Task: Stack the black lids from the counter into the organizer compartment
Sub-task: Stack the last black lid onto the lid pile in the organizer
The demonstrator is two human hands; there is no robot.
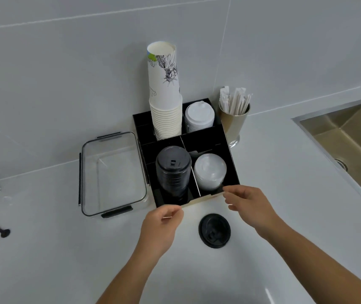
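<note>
1. One black lid (214, 230) lies flat on the surface (43, 249), at 6 o'clock from the organizer (206, 139)
2. Black stack (173, 170) fills its front-left compartment
3. Left hand (161, 227) and right hand (248, 204) pinch the organizer's front edge, carrying no lid
4. Lid likely light, stiff, slick; take it by the rim

Organizer (230, 137) sits at 12 o'clock against the wall: lid stack (173, 170) front-left compartment, paper cups (166, 110) behind it. Storage container (111, 174) at its 9 o'clock, stirrer cup (234, 119) at 2 (touching, I think). Loose lid (214, 230) on the counter (43, 249) at 6.
</note>
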